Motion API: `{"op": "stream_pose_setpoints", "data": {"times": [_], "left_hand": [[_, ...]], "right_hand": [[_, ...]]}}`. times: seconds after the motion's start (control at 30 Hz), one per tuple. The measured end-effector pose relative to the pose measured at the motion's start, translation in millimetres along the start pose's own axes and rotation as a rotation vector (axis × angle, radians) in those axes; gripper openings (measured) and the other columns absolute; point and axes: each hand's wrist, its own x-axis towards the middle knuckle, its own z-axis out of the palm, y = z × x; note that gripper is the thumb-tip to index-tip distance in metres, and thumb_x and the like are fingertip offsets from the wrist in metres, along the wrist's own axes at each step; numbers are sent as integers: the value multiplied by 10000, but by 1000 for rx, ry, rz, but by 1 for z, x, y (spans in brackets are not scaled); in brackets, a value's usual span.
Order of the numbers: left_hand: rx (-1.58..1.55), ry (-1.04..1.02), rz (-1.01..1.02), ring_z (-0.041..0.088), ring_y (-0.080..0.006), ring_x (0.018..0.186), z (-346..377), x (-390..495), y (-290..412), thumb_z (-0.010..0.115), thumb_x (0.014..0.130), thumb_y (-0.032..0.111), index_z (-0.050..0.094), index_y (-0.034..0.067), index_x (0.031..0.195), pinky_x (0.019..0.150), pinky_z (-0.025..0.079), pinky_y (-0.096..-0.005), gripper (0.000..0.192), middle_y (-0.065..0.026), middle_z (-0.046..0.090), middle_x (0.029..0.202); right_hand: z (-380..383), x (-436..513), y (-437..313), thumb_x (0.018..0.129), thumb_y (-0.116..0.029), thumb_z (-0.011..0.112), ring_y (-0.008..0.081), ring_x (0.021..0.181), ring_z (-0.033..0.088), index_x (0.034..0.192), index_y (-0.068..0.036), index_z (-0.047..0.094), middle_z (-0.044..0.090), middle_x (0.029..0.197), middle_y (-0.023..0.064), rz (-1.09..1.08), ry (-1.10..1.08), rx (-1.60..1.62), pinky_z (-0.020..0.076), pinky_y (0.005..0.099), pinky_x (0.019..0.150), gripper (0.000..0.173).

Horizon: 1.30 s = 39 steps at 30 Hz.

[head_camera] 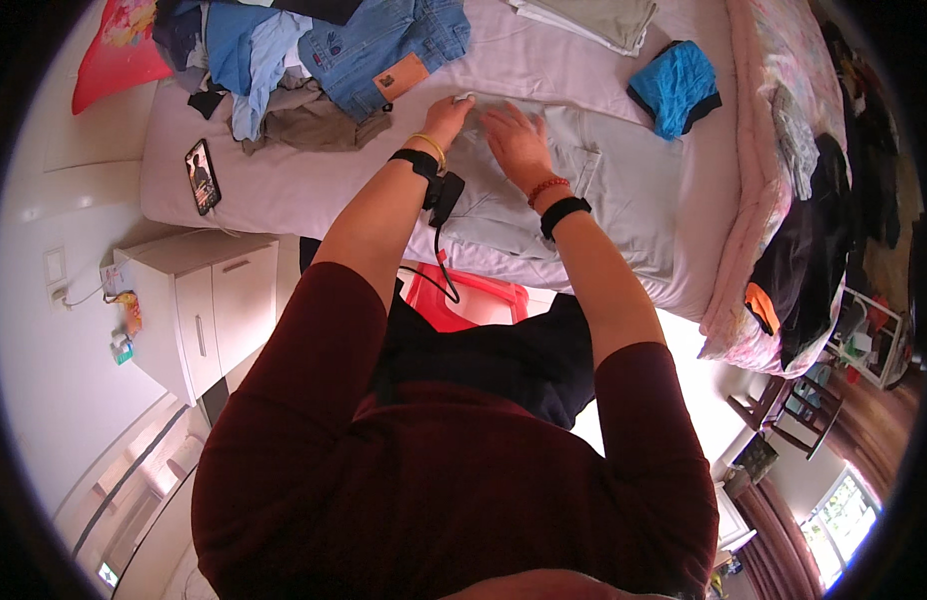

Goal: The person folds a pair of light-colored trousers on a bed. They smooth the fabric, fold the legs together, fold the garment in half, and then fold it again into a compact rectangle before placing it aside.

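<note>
Light grey trousers [628,195] lie spread on the bed in front of me, with a pocket seam showing. At their upper left corner, my left hand [448,120] pinches the edge of the cloth between thumb and fingers. My right hand [517,146] rests on the same trousers just to the right, palm down with fingers apart. Blue denim jeans [392,52] with a brown leather patch lie beyond my left hand, partly on a brown garment [313,120].
A pile of clothes [238,52] and a phone [202,177] with its screen lit are on the left of the bed [283,184]. Blue underwear [677,90] lies at right, near folded trousers [606,22]. A red plastic stool [471,300] and white cabinet [208,300] stand nearby.
</note>
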Motion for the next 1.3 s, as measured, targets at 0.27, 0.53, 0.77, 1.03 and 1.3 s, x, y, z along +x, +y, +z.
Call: {"op": "stream_pose_setpoints", "data": {"times": [0.27, 0.53, 0.77, 1.03, 1.3], "left_hand": [[137, 41, 328, 561, -218, 813, -4, 43, -33, 511, 879, 432, 623, 46, 1016, 696, 435, -358, 425, -89, 614, 938], [-344, -165, -277, 620, -176, 836, -22, -47, -13, 597, 845, 359, 575, 91, 1056, 643, 511, -355, 341, -57, 620, 953], [-352, -330, -312, 635, -255, 860, -19, -58, -18, 612, 843, 300, 573, 88, 1070, 742, 517, -375, 313, -108, 640, 951], [364, 364, 259, 551, -434, 984, 10, -77, -35, 549, 858, 248, 563, -40, 1058, 833, 446, -466, 351, -273, 600, 1011], [457, 346, 283, 532, -400, 1082, -101, -60, -54, 571, 845, 281, 544, -34, 1168, 907, 430, -417, 452, -271, 568, 1134]], "right_hand": [[-24, -43, 55, 854, -267, 568, 296, 1345, 266, 1343, -189, 427, 329, 1439, 68, 278, -55, -182, 244, 491, 1080, 515], [-34, -116, -16, 823, -369, 608, 306, 1361, 236, 1365, -182, 409, 300, 1458, 100, 181, -1, -100, 197, 564, 1073, 607], [-14, -143, -33, 808, -452, 602, 304, 1361, 239, 1376, -201, 398, 299, 1460, 97, 266, 27, 20, 157, 600, 1066, 654], [-5, -136, -62, 812, -506, 556, 299, 1371, 216, 1394, -203, 370, 276, 1474, 99, 271, -96, 19, 143, 596, 1067, 681], [10, -108, -126, 855, -486, 508, 293, 1375, 214, 1403, -215, 347, 273, 1480, 84, 143, -182, 103, 145, 602, 1065, 632]]}}
